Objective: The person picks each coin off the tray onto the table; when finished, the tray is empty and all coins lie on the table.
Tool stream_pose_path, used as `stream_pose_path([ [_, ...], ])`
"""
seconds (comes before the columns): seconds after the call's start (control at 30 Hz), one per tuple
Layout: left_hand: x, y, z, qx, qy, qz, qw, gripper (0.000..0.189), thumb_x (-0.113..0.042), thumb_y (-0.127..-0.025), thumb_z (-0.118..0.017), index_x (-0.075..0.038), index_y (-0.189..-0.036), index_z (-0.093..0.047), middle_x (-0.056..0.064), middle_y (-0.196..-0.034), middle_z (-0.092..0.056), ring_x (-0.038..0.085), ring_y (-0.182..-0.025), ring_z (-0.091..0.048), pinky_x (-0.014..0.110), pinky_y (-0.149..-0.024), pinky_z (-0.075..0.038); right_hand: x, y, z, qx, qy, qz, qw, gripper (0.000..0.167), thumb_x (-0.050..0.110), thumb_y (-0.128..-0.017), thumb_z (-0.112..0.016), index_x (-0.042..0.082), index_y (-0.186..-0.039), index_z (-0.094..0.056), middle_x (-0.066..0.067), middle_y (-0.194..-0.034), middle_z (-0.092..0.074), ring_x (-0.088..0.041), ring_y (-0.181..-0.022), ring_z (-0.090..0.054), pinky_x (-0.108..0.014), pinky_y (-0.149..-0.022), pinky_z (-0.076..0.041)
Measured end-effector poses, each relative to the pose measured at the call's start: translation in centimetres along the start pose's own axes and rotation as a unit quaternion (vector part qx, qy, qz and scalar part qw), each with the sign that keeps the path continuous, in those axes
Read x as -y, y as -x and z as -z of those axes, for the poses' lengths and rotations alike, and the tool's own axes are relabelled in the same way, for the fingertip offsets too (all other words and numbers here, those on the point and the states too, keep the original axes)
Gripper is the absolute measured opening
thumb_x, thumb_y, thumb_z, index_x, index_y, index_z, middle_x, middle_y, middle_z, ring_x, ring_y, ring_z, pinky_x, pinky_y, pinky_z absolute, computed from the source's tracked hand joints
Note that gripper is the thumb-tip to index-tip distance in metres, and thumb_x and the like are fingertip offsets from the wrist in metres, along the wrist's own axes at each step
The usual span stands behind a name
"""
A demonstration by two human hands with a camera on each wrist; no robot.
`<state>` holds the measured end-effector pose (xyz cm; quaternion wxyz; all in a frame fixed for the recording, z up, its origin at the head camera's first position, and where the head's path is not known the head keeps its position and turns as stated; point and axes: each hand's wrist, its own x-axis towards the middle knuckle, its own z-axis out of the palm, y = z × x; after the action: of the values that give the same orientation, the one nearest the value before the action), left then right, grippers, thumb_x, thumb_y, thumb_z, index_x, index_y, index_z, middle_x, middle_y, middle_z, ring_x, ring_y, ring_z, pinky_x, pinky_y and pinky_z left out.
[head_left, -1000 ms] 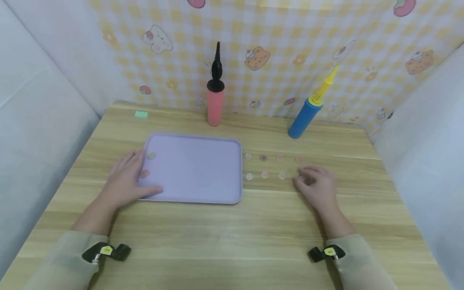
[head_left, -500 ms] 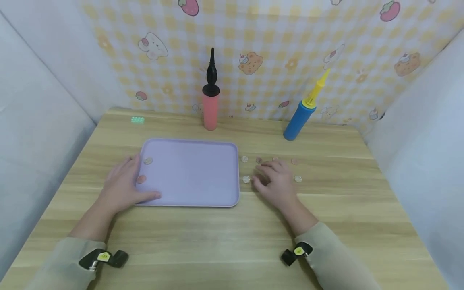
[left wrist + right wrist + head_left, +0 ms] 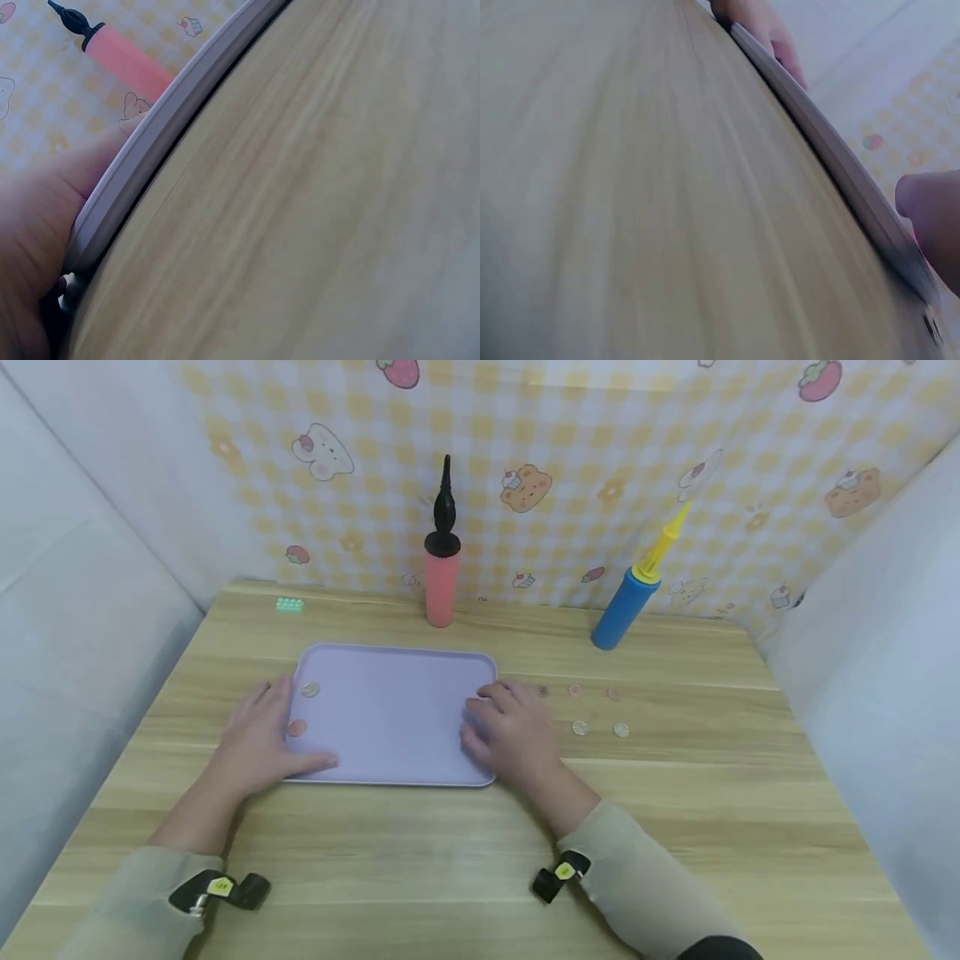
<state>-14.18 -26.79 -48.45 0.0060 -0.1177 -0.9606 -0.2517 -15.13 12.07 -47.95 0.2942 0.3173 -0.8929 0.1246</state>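
Note:
A lavender tray point(image 3: 390, 718) lies flat on the table, with a silver coin point(image 3: 310, 690) and a copper coin point(image 3: 297, 727) near its left rim. My left hand point(image 3: 251, 735) rests at the tray's front left corner, fingers extended along the left side, thumb point(image 3: 112, 146) stretched over the rim. Over the right rim is my right hand point(image 3: 517, 731), fingers loosely bent, no coin visible in them; the right wrist view is blurred. Right of the hand, copper coins point(image 3: 574, 691) form a back row and silver coins point(image 3: 580, 727) a front row. The leftmost coins are hidden by that hand.
A pink pump with a black top point(image 3: 441, 585) stands behind the tray. A blue pump with a yellow nozzle point(image 3: 626, 610) leans at the back right. A small green studded block point(image 3: 289, 604) lies at the back left. A patterned cloth point(image 3: 570, 460) hangs behind the table.
My right hand has moved left from the coin at the right end of the front row to the tray's right rim, uncovering that coin. My left hand has stayed on the tray.

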Motion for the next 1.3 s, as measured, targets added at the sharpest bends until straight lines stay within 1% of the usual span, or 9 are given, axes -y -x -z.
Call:
stream_pose_path([
  [0.17,0.1,-0.1,-0.2,-0.002,0.008,-0.002,1.0,0.157,-0.073,-0.06,-0.095,0.007,-0.167,-0.013,0.038,-0.167,-0.026,0.064,-0.151,-0.019,0.08,-0.118,-0.012,2.4,-1.8,-1.5,-0.001,-0.003,0.037,0.9993,0.021,0.032,-0.092,-0.073,0.016,-0.102,-0.083,-0.005,-0.114,-0.076,-0.028,-0.114,-0.066,-0.045,-0.095,-0.055],
  [0.3,0.0,-0.2,-0.3,-0.003,0.015,-0.008,0.9998,0.162,-0.074,-0.055,-0.096,0.006,-0.168,-0.013,0.036,-0.168,-0.026,0.063,-0.151,-0.02,0.08,-0.118,-0.012,4.4,-3.1,-2.4,0.012,-0.003,0.045,0.9989,0.021,0.032,-0.092,-0.073,0.017,-0.102,-0.083,-0.004,-0.114,-0.076,-0.027,-0.114,-0.066,-0.044,-0.095,-0.055],
  [0.5,-0.1,-0.2,-0.4,0.0,0.015,-0.011,0.9998,0.164,-0.077,-0.053,-0.096,0.006,-0.168,-0.013,0.036,-0.167,-0.027,0.063,-0.151,-0.02,0.079,-0.118,-0.013,7.7,-5.0,-4.0,0.041,-0.016,0.049,0.9978,0.02,0.033,-0.093,-0.072,0.017,-0.101,-0.083,-0.003,-0.115,-0.076,-0.025,-0.112,-0.066,-0.042,-0.092,-0.054],
  [0.6,-0.2,-0.2,-0.3,0.004,0.02,-0.015,0.9997,0.164,-0.076,-0.053,-0.096,0.005,-0.168,-0.012,0.037,-0.167,-0.027,0.063,-0.152,-0.018,0.08,-0.119,-0.011,9.6,-5.7,-4.8,0.072,-0.03,0.036,0.9963,0.02,0.036,-0.095,-0.073,0.021,-0.103,-0.084,0.001,-0.116,-0.076,-0.021,-0.112,-0.066,-0.038,-0.092,-0.054],
  [0.73,-0.2,-0.1,0.0,0.014,0.031,-0.01,0.9994,0.165,-0.072,-0.054,-0.098,0.006,-0.168,-0.009,0.037,-0.168,-0.023,0.063,-0.153,-0.013,0.08,-0.119,-0.007,12.1,-6.9,-5.9,0.122,-0.045,0.002,0.9915,0.021,0.038,-0.098,-0.072,0.026,-0.11,-0.085,0.007,-0.117,-0.075,-0.016,-0.113,-0.065,-0.033,-0.093,-0.054],
  [0.93,0.0,0.2,0.3,0.018,0.02,-0.004,0.9996,0.158,-0.066,-0.059,-0.099,0.009,-0.167,-0.011,0.036,-0.168,-0.023,0.061,-0.155,-0.012,0.081,-0.118,-0.008,15.0,-8.7,-7.2,0.18,-0.028,-0.035,0.9826,0.027,0.041,-0.103,-0.068,0.033,-0.126,-0.08,0.011,-0.122,-0.072,-0.013,-0.115,-0.062,-0.03,-0.094,-0.053],
  [1.03,0.1,0.3,0.3,0.017,0.013,-0.011,0.9997,0.153,-0.064,-0.061,-0.098,0.01,-0.166,-0.014,0.037,-0.168,-0.025,0.061,-0.154,-0.014,0.083,-0.117,-0.009,15.8,-9.4,-7.9,0.203,-0.024,-0.056,0.9772,0.033,0.043,-0.105,-0.064,0.038,-0.135,-0.075,0.011,-0.123,-0.067,-0.012,-0.112,-0.058,-0.028,-0.091,-0.05],
  [1.13,0.1,0.3,0.3,0.012,0.01,-0.018,0.9997,0.151,-0.061,-0.061,-0.098,0.011,-0.165,-0.016,0.037,-0.167,-0.027,0.063,-0.153,-0.016,0.084,-0.116,-0.011,16.1,-10.0,-8.5,0.218,-0.03,-0.083,0.9719,0.035,0.048,-0.107,-0.058,0.044,-0.14,-0.07,0.011,-0.12,-0.061,-0.01,-0.107,-0.051,-0.025,-0.086,-0.043],
  [1.3,0.2,0.3,0.5,0.012,0.01,-0.014,0.9998,0.153,-0.062,-0.061,-0.098,0.012,-0.165,-0.015,0.039,-0.166,-0.026,0.062,-0.153,-0.016,0.084,-0.116,-0.011,16.2,-10.6,-8.9,0.228,-0.043,-0.103,0.9672,0.035,0.061,-0.107,-0.053,0.052,-0.137,-0.07,0.012,-0.109,-0.052,-0.008,-0.1,-0.042,-0.024,-0.082,-0.035],
])
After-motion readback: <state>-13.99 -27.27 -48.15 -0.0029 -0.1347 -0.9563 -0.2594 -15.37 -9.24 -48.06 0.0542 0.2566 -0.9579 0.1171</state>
